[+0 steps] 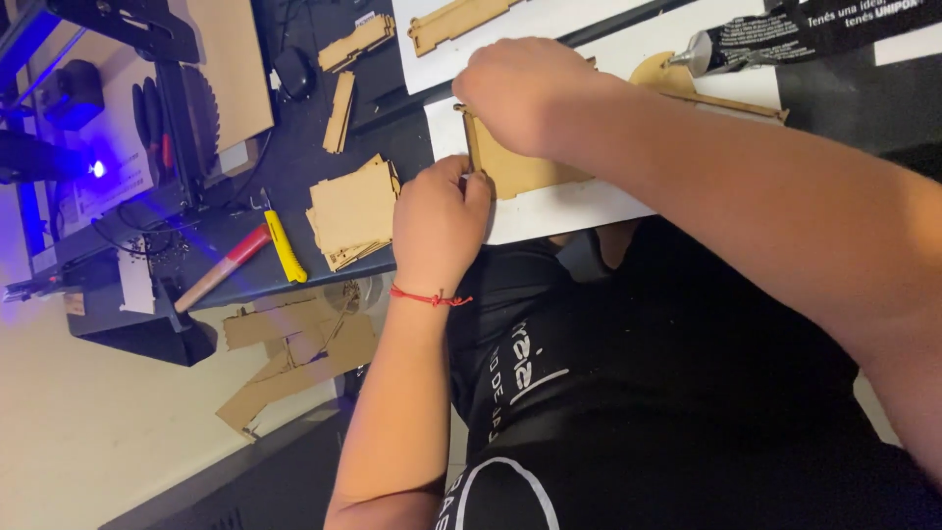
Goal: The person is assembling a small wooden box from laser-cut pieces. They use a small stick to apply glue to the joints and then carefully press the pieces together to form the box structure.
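My left hand (439, 222), with a red string on its wrist, is closed at the near left corner of a flat light-brown wooden panel (520, 169) that lies on a white sheet (559, 206). My right hand (520, 90) is curled over the panel's far edge and presses on it. Part of the panel is hidden under my right hand and forearm. Whether anything small is pinched in either hand is hidden.
A stack of cut wooden pieces (353, 210) lies left of my left hand. A yellow utility knife (286, 245) and a red-handled tool (224, 267) lie further left. A glue tube (775, 39) lies top right. Cardboard offcuts (294, 353) lie below the desk edge.
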